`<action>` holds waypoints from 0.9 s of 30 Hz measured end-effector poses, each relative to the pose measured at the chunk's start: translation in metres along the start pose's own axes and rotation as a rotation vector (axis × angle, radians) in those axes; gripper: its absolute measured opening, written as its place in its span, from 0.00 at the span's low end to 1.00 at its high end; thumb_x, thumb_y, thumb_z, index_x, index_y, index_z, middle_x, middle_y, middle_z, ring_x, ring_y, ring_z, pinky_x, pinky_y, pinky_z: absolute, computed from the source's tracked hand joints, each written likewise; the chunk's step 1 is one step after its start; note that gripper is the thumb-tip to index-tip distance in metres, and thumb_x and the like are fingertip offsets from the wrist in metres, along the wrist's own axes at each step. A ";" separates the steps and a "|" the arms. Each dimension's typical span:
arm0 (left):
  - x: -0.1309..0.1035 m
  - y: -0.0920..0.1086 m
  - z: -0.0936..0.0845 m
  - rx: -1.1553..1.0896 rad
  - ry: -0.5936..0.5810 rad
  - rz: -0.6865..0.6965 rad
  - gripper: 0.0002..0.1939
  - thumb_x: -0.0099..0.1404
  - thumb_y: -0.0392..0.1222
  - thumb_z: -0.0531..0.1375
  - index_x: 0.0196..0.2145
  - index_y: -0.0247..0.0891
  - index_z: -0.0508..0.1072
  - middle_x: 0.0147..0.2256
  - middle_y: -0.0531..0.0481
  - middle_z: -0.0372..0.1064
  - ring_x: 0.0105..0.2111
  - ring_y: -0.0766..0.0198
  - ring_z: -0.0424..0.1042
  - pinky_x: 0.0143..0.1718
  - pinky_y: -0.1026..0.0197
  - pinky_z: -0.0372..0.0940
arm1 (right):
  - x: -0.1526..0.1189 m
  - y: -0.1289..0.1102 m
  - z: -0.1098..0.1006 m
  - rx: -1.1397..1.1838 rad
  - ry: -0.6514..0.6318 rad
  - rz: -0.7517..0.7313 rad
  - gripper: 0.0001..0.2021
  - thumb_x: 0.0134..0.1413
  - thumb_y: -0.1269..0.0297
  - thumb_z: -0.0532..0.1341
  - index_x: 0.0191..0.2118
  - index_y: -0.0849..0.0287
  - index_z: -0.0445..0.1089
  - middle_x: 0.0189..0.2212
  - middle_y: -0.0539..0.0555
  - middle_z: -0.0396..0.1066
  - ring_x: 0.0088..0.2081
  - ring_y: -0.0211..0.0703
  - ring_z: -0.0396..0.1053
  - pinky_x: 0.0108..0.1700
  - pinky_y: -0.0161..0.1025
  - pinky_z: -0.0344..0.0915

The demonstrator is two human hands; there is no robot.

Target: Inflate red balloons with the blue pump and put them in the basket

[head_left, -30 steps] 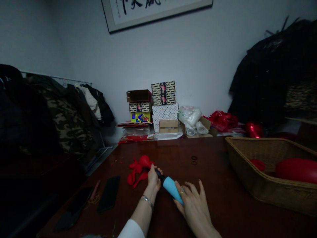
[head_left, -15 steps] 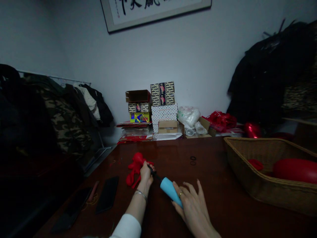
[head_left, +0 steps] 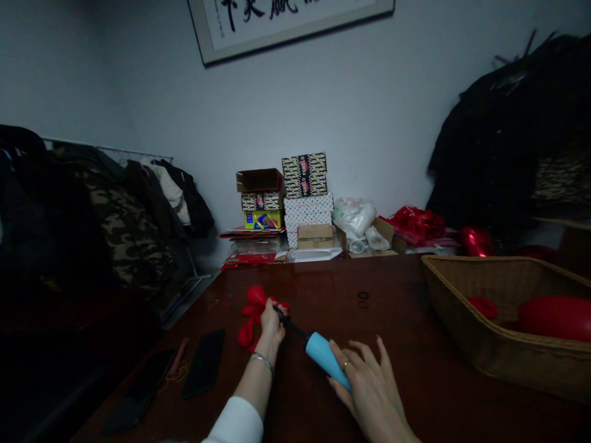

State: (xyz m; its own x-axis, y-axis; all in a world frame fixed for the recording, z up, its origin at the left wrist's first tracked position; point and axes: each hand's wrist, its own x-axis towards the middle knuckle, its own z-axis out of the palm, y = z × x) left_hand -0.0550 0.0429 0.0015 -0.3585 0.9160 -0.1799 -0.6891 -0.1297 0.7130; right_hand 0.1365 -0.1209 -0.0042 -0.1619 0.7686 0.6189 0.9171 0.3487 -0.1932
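1. The blue balloon pump — hard plastic, I think — should feel light, stiff and a bit slippery.
2. Good places to hold: the fat blue tube and the black end.
3. It slants over the table, between both hands.
4. Left hand: fingers curled around the black end, by the soft red balloons.
5. Right hand: thumb and pointer hold the tube — other fingers spread.

Framed calligraphy: 赢天下, right to left, partly cropped; patterned box: print blurred.
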 end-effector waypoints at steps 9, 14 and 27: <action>-0.042 -0.041 -0.001 -0.052 -0.025 -0.152 0.14 0.64 0.45 0.55 0.24 0.37 0.60 0.16 0.54 0.58 0.15 0.70 0.60 0.16 0.68 0.58 | 0.004 -0.004 0.009 -0.024 -0.114 0.062 0.23 0.48 0.63 0.61 0.53 0.52 0.64 0.38 0.52 0.74 0.48 0.53 0.65 0.58 0.63 0.37; -0.053 -0.031 0.002 -0.104 -0.119 -0.239 0.17 0.63 0.51 0.54 0.24 0.35 0.63 0.19 0.49 0.62 0.20 0.65 0.67 0.21 0.64 0.64 | 0.006 -0.002 0.009 0.042 -0.160 0.109 0.24 0.48 0.62 0.61 0.53 0.51 0.64 0.40 0.51 0.74 0.49 0.54 0.63 0.58 0.64 0.34; -0.038 -0.023 -0.010 -0.158 -0.250 -0.252 0.08 0.64 0.40 0.56 0.34 0.31 0.69 0.35 0.41 0.71 0.37 0.59 0.73 0.40 0.57 0.69 | 0.006 0.000 0.006 0.191 -0.200 0.157 0.25 0.48 0.62 0.61 0.55 0.49 0.63 0.41 0.50 0.74 0.49 0.50 0.63 0.59 0.58 0.39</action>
State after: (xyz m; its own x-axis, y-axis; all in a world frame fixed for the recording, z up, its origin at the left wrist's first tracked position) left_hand -0.0314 0.0074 -0.0146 -0.0148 0.9883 -0.1517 -0.8315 0.0721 0.5509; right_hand 0.1335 -0.1136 -0.0048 -0.1097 0.9046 0.4119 0.8547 0.2974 -0.4255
